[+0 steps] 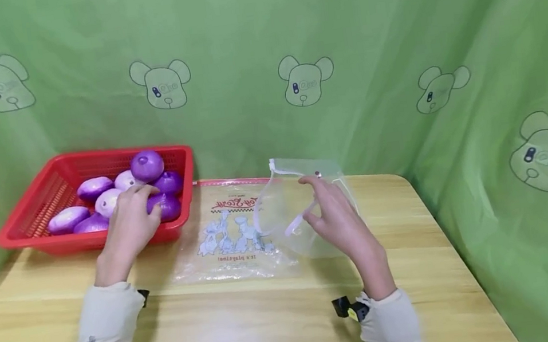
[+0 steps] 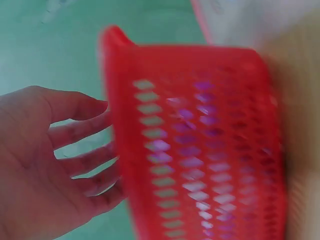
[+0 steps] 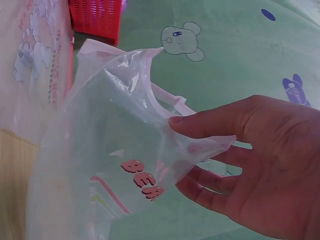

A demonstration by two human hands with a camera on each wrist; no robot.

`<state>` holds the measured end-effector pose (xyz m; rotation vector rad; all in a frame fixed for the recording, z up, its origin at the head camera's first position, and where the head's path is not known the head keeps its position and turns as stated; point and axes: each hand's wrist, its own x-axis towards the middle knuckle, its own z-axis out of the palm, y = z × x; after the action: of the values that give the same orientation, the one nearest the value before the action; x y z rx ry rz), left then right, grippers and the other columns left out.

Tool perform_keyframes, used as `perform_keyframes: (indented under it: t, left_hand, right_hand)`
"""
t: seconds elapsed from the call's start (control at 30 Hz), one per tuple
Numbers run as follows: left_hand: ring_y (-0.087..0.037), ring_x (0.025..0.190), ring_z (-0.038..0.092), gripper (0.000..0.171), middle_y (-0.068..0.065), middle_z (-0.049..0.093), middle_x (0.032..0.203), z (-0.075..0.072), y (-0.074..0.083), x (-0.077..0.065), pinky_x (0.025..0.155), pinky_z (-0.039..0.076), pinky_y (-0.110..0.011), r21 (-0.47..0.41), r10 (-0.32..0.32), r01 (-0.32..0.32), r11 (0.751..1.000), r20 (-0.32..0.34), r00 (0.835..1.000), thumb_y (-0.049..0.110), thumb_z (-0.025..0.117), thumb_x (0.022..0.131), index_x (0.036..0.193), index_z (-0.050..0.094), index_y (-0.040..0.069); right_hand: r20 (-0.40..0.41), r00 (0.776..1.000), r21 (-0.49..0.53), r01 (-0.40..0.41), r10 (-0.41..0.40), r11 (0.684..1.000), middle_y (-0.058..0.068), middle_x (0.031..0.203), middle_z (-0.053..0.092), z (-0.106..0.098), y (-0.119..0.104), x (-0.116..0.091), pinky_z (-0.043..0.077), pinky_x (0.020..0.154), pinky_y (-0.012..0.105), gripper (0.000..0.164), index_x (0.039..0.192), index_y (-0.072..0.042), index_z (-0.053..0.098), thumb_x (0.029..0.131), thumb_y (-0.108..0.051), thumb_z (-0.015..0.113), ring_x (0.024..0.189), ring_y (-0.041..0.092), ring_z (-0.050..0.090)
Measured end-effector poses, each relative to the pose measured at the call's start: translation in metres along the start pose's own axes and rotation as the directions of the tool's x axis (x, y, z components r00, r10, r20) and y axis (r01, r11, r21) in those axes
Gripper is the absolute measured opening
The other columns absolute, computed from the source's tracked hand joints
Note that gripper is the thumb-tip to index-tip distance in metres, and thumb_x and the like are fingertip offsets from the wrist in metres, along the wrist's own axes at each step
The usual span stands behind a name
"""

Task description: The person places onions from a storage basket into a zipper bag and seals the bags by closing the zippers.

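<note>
My left hand (image 1: 130, 217) hovers over the front rim of a red plastic basket (image 1: 25, 218), its fingers spread and gently bent above the purple onions (image 1: 147, 165) inside. Seen from the left wrist, the basket's slotted wall (image 2: 200, 150) hides the fingertips, and no onion shows in the grasp. With thumb and fingers, my right hand (image 1: 336, 215) pinches the mouth edge of a clear zip bag (image 3: 110, 130). That bag stands upright with its mouth gaping and has red letters printed on its side.
Between the basket and the held bag, another clear zip bag (image 1: 238, 256) with a cartoon print lies flat on the wooden table (image 1: 212, 329). A green curtain (image 1: 234, 26) with bear heads hangs close behind the table and along its right side.
</note>
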<state>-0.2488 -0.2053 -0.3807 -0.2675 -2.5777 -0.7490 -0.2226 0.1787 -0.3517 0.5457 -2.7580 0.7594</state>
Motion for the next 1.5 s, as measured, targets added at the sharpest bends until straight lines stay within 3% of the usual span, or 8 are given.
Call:
perform_keyframes:
  t: [0.27, 0.53, 0.8, 0.97, 1.13, 1.27, 1.33, 1.5]
  left_hand:
    - [-0.055, 0.096, 0.054, 0.028, -0.034, 0.06, 0.105, 0.012, -0.032, -0.005, 0.082, 0.042, -0.065, 0.076, -0.09, 0.09, 0.993, -0.003, 0.996, 0.005, 0.06, 0.086, 0.11, 0.064, -0.008]
    - [-0.054, 0.085, 0.058, 0.025, -0.031, 0.06, 0.091, 0.013, -0.036, -0.002, 0.065, 0.043, -0.061, 0.14, -0.22, 0.207, 0.968, 0.085, 0.972, 0.013, 0.054, 0.086, 0.103, 0.062, -0.004]
    - [-0.058, 0.1, 0.047, 0.036, -0.03, 0.064, 0.103, 0.011, -0.038, -0.006, 0.073, 0.042, -0.063, 0.116, -0.286, 0.275, 0.954, 0.098, 0.953, 0.006, 0.052, 0.077, 0.108, 0.069, -0.002]
    - [-0.052, 0.091, 0.052, 0.028, -0.028, 0.062, 0.094, 0.006, -0.037, -0.004, 0.071, 0.043, -0.06, 0.113, -0.278, 0.268, 0.957, 0.075, 0.958, 0.004, 0.056, 0.074, 0.097, 0.07, -0.003]
    - [-0.047, 0.089, 0.053, 0.028, -0.027, 0.057, 0.094, 0.002, -0.035, 0.0, 0.069, 0.043, -0.059, 0.089, -0.284, 0.276, 0.957, 0.096, 0.954, 0.004, 0.056, 0.073, 0.098, 0.065, -0.004]
    - [-0.047, 0.08, 0.053, 0.011, -0.024, 0.056, 0.079, -0.001, -0.034, 0.0, 0.065, 0.041, -0.055, 0.118, -0.289, 0.276, 0.954, 0.116, 0.95, 0.009, 0.06, 0.074, 0.077, 0.059, -0.001]
    - [-0.046, 0.078, 0.053, 0.014, -0.021, 0.056, 0.074, -0.002, -0.034, 0.0, 0.065, 0.04, -0.055, 0.122, -0.285, 0.27, 0.955, 0.128, 0.95, 0.013, 0.064, 0.076, 0.07, 0.058, 0.002]
    - [-0.046, 0.086, 0.057, 0.022, -0.023, 0.064, 0.088, -0.003, -0.033, 0.001, 0.073, 0.042, -0.059, 0.082, -0.266, 0.256, 0.963, 0.155, 0.951, 0.016, 0.069, 0.081, 0.093, 0.068, -0.003]
  right_hand:
    - [0.033, 0.997, 0.025, -0.069, 0.068, 0.997, 0.016, 0.148, 0.047, 0.011, 0.005, 0.005, 0.037, 0.11, 0.057, 0.074, 0.149, -0.012, 0.039, 0.085, 0.0, 0.074, 0.136, 0.039, 0.041]
    - [0.029, 0.996, 0.013, -0.079, 0.079, 0.997, 0.019, 0.149, 0.046, 0.004, 0.006, 0.007, 0.033, 0.112, 0.057, 0.077, 0.15, -0.012, 0.038, 0.084, 0.0, 0.075, 0.139, 0.04, 0.037]
    - [0.036, 0.996, 0.049, -0.08, 0.078, 0.996, 0.019, 0.148, 0.046, 0.006, 0.005, 0.006, 0.035, 0.111, 0.055, 0.078, 0.151, -0.01, 0.037, 0.083, 0.0, 0.076, 0.137, 0.039, 0.04]
    - [0.022, 0.997, 0.043, -0.072, 0.071, 0.997, 0.02, 0.147, 0.048, 0.004, 0.006, 0.007, 0.034, 0.112, 0.055, 0.077, 0.15, -0.01, 0.037, 0.084, -0.001, 0.075, 0.137, 0.039, 0.041]
    - [0.009, 0.997, 0.048, -0.074, 0.074, 0.996, 0.021, 0.145, 0.049, 0.003, 0.008, 0.008, 0.034, 0.113, 0.054, 0.076, 0.15, -0.009, 0.038, 0.084, 0.0, 0.075, 0.136, 0.039, 0.041]
    - [0.012, 0.997, 0.053, -0.077, 0.077, 0.996, 0.021, 0.145, 0.049, 0.002, 0.011, 0.007, 0.036, 0.111, 0.054, 0.077, 0.15, -0.009, 0.038, 0.084, -0.001, 0.076, 0.134, 0.039, 0.044]
    - [0.01, 0.997, 0.05, -0.081, 0.08, 0.995, 0.02, 0.144, 0.05, 0.001, 0.012, 0.006, 0.038, 0.11, 0.054, 0.077, 0.15, -0.01, 0.037, 0.084, -0.001, 0.076, 0.133, 0.039, 0.045]
    - [0.01, 0.996, 0.053, -0.087, 0.086, 0.995, 0.02, 0.144, 0.05, -0.001, 0.016, 0.006, 0.039, 0.108, 0.055, 0.078, 0.151, -0.01, 0.037, 0.084, 0.0, 0.075, 0.131, 0.039, 0.046]
